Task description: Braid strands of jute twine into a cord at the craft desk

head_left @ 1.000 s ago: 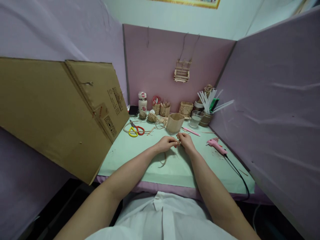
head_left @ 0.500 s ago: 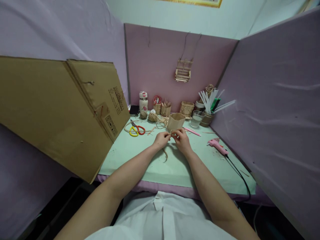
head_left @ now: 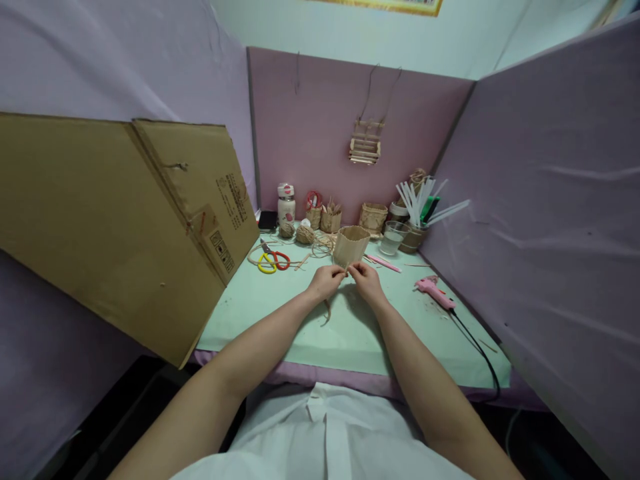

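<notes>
Just below the centre of the frame, the left hand (head_left: 327,283) and right hand (head_left: 367,283) meet fingertip to fingertip, each closed in a pinch, seemingly on a thin fibre strip (head_left: 329,313); the piece between them is too small to make out. Pinching so close together probably gives fine control, while the strip's loose end hangs below the left hand. Right behind the fingers stands a ribbed pale cup (head_left: 350,248), upright and within easy reach. Scissors (head_left: 273,255) at centre left point their handles nearer the person, and a pink glue gun (head_left: 436,293) lies at centre right, likely so its cord trails clear.
</notes>
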`<action>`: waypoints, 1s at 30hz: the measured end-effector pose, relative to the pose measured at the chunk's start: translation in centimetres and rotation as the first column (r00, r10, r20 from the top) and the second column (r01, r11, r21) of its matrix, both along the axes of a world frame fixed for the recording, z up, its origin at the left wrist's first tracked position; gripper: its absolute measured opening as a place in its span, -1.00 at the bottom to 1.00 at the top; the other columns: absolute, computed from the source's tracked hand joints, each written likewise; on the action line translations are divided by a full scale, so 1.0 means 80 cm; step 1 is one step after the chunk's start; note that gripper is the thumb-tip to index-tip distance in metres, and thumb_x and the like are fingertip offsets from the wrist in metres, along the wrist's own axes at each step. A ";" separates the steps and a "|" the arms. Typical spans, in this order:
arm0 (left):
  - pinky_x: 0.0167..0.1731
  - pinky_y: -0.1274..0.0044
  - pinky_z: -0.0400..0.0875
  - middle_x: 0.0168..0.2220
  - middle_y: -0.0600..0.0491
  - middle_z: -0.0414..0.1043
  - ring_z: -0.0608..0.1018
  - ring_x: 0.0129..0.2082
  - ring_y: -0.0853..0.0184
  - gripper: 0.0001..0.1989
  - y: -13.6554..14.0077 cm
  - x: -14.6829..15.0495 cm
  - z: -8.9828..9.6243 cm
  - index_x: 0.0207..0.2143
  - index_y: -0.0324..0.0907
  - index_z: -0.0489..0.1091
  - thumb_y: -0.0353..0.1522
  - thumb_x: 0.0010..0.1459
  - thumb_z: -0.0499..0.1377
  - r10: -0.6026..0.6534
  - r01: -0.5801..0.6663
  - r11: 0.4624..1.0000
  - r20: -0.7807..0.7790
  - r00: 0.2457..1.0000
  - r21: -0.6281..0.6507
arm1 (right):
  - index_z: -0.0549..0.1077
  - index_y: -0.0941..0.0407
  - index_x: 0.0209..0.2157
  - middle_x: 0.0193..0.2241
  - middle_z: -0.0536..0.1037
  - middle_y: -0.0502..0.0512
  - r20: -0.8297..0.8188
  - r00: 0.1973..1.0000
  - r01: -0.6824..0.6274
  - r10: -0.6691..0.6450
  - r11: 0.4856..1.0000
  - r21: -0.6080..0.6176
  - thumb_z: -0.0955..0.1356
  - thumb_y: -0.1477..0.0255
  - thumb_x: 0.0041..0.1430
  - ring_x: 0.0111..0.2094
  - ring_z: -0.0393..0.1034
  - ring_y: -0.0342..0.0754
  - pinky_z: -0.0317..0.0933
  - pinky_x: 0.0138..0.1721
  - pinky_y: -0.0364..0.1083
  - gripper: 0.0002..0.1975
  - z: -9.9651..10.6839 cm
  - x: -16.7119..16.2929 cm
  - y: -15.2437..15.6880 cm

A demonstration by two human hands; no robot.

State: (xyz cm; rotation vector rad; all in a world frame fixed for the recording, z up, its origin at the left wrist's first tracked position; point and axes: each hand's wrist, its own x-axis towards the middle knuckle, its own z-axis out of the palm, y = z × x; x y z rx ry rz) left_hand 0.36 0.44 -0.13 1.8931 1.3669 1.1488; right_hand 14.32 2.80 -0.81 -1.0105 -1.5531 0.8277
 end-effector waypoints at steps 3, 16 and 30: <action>-0.37 0.60 0.22 -0.50 0.07 0.45 0.40 -0.44 0.41 -0.76 -0.002 0.001 0.001 -0.40 -0.25 0.48 -0.34 0.09 0.05 -0.042 0.042 0.999 0.014 0.999 0.012 | 0.39 0.12 -0.55 -0.61 0.33 -0.03 -0.137 0.989 -0.076 0.049 0.977 -0.198 0.38 0.16 -0.13 -0.56 0.14 -0.17 -0.02 -0.57 -0.17 -0.71 -0.001 0.000 0.000; -0.42 0.60 0.21 -0.54 0.09 0.39 0.38 -0.48 0.42 -0.74 -0.005 0.000 0.004 -0.46 -0.27 0.46 -0.33 0.07 0.03 -0.077 0.079 0.997 0.061 0.995 -0.026 | 0.45 0.14 -0.49 -0.59 0.32 -0.06 -0.363 0.919 -0.303 0.154 0.865 -0.399 0.47 0.23 -0.26 -0.52 0.17 -0.21 -0.01 -0.60 -0.23 -0.69 0.007 0.003 -0.004; -0.39 0.57 0.27 -0.45 0.06 0.46 0.41 -0.47 0.42 -0.87 -0.001 0.000 0.003 -0.45 -0.24 0.44 -0.34 -0.02 0.17 0.145 -0.149 0.989 0.117 0.982 0.020 | 0.45 0.15 -0.48 -0.58 0.33 -0.03 -0.104 0.989 -0.133 0.109 0.957 -0.259 0.41 0.13 -0.17 -0.53 0.16 -0.19 0.01 -0.54 -0.18 -0.65 -0.003 -0.001 0.000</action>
